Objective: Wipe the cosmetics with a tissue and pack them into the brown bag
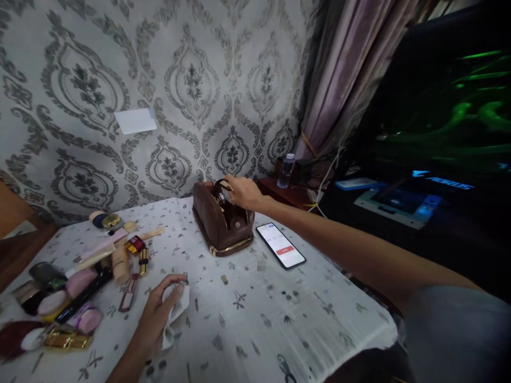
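Note:
My left hand [157, 311] is closed above the near part of the table, with a crumpled white cloth [178, 311] held in it. A tiny shiny piece [185, 277] shows at its thumb and index fingertips, too small to name. My right hand [243, 191] reaches over the far side of a brown leather toiletry bag [213, 221], which stands upright with its top unzipped. Its fingers curl down at the opening beside something shiny [223, 197] that I cannot make out, and the fingertips are partly hidden. Gold zipper trim runs along the bag's base.
Loose cosmetics lie at the left, among them an orange-beige tube [120, 264], a gold lipstick [143, 261] and a pink-lidded jar [85, 318]. A lit phone [280, 246] rests right of the bag. Beyond stand a water bottle [286, 171] and a dark computer case [443, 133].

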Demonstrator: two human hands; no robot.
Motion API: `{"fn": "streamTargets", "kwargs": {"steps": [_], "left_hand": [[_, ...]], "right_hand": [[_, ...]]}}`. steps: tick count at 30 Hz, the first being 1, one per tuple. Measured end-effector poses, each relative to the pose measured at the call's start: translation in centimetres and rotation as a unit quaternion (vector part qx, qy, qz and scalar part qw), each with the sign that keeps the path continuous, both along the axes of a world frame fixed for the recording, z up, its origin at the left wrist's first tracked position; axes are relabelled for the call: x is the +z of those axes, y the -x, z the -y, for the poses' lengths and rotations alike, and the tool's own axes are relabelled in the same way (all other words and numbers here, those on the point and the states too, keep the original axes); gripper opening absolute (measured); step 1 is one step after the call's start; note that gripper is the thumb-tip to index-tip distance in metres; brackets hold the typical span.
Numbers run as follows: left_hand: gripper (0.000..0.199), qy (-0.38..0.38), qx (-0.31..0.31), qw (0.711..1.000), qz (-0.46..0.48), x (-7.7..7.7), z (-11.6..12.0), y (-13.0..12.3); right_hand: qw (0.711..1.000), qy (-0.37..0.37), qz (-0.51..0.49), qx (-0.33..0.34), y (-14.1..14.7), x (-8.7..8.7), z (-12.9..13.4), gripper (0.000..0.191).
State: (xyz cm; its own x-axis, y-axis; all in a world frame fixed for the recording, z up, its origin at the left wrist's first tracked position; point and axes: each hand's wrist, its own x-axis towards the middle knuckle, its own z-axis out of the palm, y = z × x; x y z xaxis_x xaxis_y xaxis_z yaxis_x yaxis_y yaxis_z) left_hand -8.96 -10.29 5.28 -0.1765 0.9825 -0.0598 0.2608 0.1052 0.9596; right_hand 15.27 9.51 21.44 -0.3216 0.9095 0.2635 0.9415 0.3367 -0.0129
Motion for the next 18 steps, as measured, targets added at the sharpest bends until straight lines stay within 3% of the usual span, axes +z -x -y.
{"fn": "streamTargets", "kwargs": {"steps": [7, 18], "left_hand": [[0.041, 0.001, -0.051, 0.997, -0.056, -0.2, 0.3, 0.3], [0.04, -0.002, -0.074, 0.995, -0.061, 0.9, 0.7, -0.1]], "right_hand": [[0.997, 0.058, 0.04, 0.018, 2.0, -1.3, -0.2, 0.038], [0.99, 0.118, -0.006, -0.073, 2.9, -3.5, -2.3, 0.032]]}}
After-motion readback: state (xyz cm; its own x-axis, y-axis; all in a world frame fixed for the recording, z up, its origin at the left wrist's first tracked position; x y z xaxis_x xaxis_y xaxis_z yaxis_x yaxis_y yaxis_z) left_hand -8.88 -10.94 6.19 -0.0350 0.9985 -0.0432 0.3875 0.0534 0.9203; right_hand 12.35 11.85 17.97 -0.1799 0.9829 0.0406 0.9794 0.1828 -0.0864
